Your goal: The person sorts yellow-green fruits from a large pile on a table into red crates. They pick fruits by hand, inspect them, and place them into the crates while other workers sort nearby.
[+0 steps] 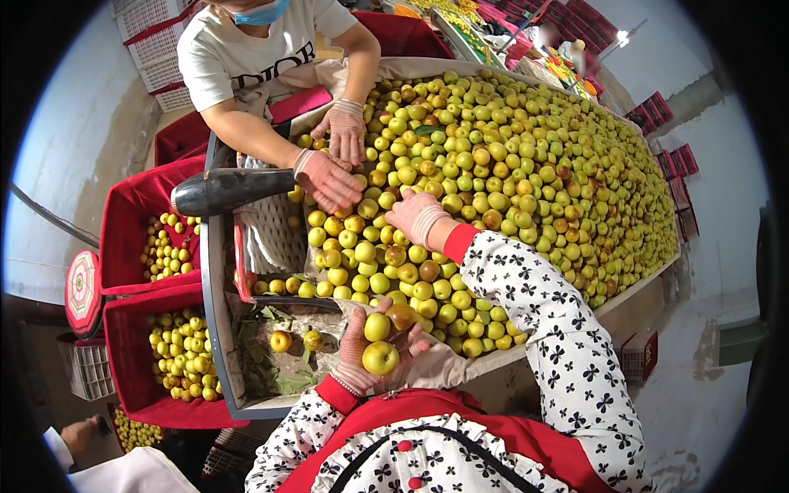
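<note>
My left hand (352, 354), in a striped fingerless glove, is cupped palm up in front of my body. It holds three jujubes (380, 358), two yellow-green and one browner. My right hand (419, 217), gloved the same way, reaches over the large heap of jujubes (493, 185) with its fingers curled down among the fruit. Whether it grips one is hidden. Yellow-green fruits, some with brown-red patches, fill the cloth-lined sorting table (638, 285). Two loose jujubes lie in a tray section (317, 368) with leaves, left of my left hand.
Across the table, a masked co-worker's gloved hands (330, 179) touch the fruit near mine. A black hair-dryer-shaped nozzle (234, 190) juts over the table's left side. Red-lined crates (132, 215) holding jujubes stand to the left, beside a round stool (83, 286).
</note>
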`<state>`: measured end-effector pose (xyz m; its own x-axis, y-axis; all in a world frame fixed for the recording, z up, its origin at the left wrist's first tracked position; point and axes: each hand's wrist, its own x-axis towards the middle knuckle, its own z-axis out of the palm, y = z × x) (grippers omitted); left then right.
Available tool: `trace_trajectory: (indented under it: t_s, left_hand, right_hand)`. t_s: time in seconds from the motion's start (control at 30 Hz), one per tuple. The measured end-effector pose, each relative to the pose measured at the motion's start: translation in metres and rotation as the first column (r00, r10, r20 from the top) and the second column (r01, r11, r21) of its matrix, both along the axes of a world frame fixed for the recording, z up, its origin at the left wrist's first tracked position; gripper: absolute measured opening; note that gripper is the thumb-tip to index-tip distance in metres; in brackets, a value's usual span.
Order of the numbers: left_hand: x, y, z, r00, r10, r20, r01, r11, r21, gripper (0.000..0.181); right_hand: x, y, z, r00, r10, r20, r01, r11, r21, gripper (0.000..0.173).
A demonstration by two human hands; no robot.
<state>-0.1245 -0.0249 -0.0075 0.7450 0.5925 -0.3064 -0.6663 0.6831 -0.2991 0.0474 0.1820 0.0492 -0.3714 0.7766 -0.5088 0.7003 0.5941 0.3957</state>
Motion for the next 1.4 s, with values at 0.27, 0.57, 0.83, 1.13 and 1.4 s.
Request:
trace_trajectory:
  t_s: [0.27, 0.57, 0.83, 1.13, 1.4]
  left_hand:
    - [-0.006, 0.016, 0.003, 0.998, 0.047, -0.033, -0.044, 0.996, 0.072, 0.057]
    - [-0.011, 0.011, -0.003, 0.999, 0.038, -0.014, -0.038, 0.999, 0.034, 0.067]
    - [-0.016, 0.012, -0.004, 0.999, 0.052, 0.005, -0.052, 0.998, 0.035, 0.07]
    - [-0.02, 0.011, -0.001, 0.997, 0.075, 0.026, -0.076, 0.996, 0.046, 0.079]
    - [-0.022, 0.015, 0.002, 0.994, 0.087, -0.06, -0.085, 0.996, 0.027, 0.07]
  right_hand:
    - [0.01, 0.037, -0.022, 0.335, -0.543, -0.77, 0.418, 0.818, -0.396, 0.04]
    - [-0.07, 0.037, -0.03, 0.873, -0.358, -0.332, 0.363, 0.93, -0.049, 0.035]
    - [-0.074, 0.044, -0.035, 0.931, -0.332, -0.152, 0.293, 0.928, -0.232, 0.046]
    - [-0.093, 0.055, -0.035, 0.965, -0.26, 0.037, 0.258, 0.912, -0.32, 0.044]
    - [-0.062, 0.072, -0.028, 0.955, -0.293, -0.039, 0.233, 0.828, -0.51, 0.068]
